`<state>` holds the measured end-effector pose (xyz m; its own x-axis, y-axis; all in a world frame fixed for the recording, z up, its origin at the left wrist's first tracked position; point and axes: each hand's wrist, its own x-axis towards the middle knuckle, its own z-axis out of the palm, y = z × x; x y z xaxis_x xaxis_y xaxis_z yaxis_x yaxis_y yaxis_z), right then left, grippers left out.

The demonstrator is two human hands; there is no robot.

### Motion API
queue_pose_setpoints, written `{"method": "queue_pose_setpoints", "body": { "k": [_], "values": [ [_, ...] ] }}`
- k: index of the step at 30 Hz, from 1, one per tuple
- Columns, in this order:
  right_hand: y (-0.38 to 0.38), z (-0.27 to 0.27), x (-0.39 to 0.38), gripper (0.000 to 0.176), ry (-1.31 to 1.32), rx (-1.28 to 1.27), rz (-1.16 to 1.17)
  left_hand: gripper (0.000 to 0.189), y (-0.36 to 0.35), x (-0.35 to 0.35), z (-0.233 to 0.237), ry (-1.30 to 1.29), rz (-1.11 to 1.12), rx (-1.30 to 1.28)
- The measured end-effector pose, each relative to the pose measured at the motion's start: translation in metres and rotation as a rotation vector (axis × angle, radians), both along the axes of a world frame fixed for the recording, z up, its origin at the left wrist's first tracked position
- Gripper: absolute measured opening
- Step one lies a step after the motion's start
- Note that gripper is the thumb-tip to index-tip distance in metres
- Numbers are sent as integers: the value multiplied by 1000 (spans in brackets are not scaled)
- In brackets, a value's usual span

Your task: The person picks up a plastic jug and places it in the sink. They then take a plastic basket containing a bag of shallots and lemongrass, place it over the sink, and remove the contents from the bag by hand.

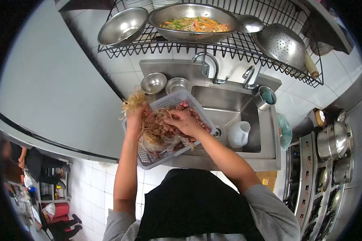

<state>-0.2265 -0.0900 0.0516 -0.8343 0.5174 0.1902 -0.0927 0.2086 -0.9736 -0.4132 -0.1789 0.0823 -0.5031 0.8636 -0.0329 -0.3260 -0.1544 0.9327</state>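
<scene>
Basket (155, 158), sink's (229, 100) left edge. My left hand (134, 118): closed on stringy tuft (133, 100), basket's far-left corner. My right hand (185, 121): pinching the pile (161, 134) mid-basket, nearer it.

No text, brand or number can be read anywhere. The dark marks on the stainless steel cooker front panel (308, 160) are too small to make out.

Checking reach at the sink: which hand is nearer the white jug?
Right. The right hand is in the basket, on the side toward the jug; the left hand holds stringy roots at the basket's far side.
</scene>
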Motion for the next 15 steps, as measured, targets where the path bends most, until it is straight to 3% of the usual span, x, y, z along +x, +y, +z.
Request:
{"method": "queue_pose_setpoints", "body": {
  "k": [1,2,4,6,8,10,12,14,15],
  "values": [
    [-2,10,5,29,-23,-19,-43,23,-4,0,1,-2,7,0],
    [2,1,2,29,-24,-20,-37,19,-10,0,2,395,-49,-5],
    [5,7,-6,29,-22,119,-78,24,-21,4,-2,792,-104,-15],
    [5,7,0,30,-15,133,-96,36,-27,9,-16,604,-244,-26],
    [10,0,-3,33,-70,398,-105,37,-22,-1,-25,651,-318,-70],
    [9,4,-3,31,-29,390,-84,29,-22,1,-16,805,-397,-148],
    [13,-2,-6,28,-137,530,-59,25,-21,5,-23,743,-369,-196],
    [10,-5,-9,28,-204,616,-47,24,-19,11,-27,636,-296,-58],
    [8,-9,-13,28,-185,705,-82,22,-20,11,-33,601,-270,-144]
  ]
}}
